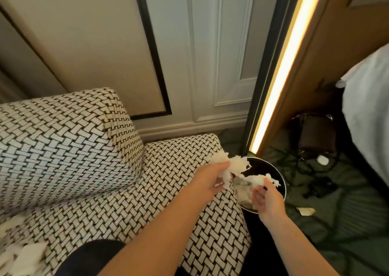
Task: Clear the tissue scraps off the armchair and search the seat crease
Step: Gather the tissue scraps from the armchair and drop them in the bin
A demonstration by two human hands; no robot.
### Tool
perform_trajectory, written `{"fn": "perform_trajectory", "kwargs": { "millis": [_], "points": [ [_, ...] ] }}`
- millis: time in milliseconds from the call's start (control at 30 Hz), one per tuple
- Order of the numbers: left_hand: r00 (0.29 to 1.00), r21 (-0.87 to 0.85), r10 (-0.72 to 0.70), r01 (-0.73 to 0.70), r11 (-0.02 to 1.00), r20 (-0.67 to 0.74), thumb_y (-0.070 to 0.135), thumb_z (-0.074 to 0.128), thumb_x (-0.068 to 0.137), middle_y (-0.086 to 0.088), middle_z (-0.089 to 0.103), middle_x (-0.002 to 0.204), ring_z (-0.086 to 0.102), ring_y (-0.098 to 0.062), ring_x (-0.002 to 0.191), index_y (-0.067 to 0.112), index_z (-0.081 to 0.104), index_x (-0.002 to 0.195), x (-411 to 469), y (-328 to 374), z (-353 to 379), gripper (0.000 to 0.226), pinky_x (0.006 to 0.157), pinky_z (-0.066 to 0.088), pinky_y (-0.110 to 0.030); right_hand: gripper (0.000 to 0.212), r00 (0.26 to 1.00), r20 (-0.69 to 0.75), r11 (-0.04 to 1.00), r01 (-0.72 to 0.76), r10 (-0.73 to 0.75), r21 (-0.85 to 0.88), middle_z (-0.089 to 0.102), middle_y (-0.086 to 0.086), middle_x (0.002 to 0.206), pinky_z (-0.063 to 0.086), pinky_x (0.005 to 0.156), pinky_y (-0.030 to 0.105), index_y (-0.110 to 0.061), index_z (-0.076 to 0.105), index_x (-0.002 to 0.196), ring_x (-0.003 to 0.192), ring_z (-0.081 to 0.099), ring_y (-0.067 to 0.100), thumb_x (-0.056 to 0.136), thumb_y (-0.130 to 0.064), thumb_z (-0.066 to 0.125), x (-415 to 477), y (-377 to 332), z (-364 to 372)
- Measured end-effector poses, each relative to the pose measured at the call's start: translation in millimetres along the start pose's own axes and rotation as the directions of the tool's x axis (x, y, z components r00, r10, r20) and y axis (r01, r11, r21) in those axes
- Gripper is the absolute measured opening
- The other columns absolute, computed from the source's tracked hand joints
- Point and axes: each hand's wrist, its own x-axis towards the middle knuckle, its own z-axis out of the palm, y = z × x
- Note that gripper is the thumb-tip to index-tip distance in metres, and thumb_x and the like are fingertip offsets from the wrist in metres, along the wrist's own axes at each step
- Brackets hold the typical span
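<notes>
Right of centre in the frame, the left hand [207,181] pinches a ragged white wad of shredded tissue [229,166] over the woven black-and-white armchair [101,181] arm, fingers closed on it. The right hand [266,198], half curled, holds a second torn clump [260,180] above the round black bin [277,178]. The stuff looks feather-light, limp and prone to shedding, so a gathered handful should serve better than a fingertip pinch. The wads are shapeless, with no clear long axis. More scraps [19,254] lie on the seat at lower left.
</notes>
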Motion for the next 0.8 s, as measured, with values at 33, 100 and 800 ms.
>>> {"fn": "perform_trajectory", "kwargs": {
  "millis": [33,100,800],
  "points": [
    [1.000,0.000,0.003,-0.003,1.000,0.016,0.017,0.072,0.079,-0.011,0.062,0.115,0.060,-0.024,0.105,0.011,0.057,0.114,1,3,8,0.039,0.080,0.053,-0.034,0.020,1.000,-0.001,1.000,-0.012,0.012,0.026,0.059,0.002,0.080,0.047,0.080,0.030,-0.012,0.060,0.095,0.081,0.056,0.016,0.094,-0.030,0.052,5,1,0],
    [0.998,0.008,0.014,-0.014,1.000,0.062,0.017,0.071,0.080,-0.010,0.064,0.113,0.060,-0.022,0.103,0.011,0.059,0.112,3,6,23,0.034,0.075,0.051,-0.031,0.020,0.999,-0.001,0.997,-0.045,0.045,0.062,0.060,0.002,0.085,0.047,0.086,0.032,-0.011,0.060,0.101,0.086,0.060,0.016,0.095,-0.029,0.052,13,2,2],
    [0.907,0.267,0.155,-0.273,0.924,0.390,0.018,0.065,0.086,0.002,0.046,0.142,0.045,-0.014,0.127,0.028,0.038,0.141,-7,10,13,0.062,0.106,0.034,-0.034,0.057,0.909,0.346,0.924,-0.317,0.231,0.215,0.043,0.012,0.140,0.037,0.107,0.046,-0.026,0.027,0.146,0.130,0.041,0.031,0.095,-0.042,0.047,27,-8,5]
  ]
}}
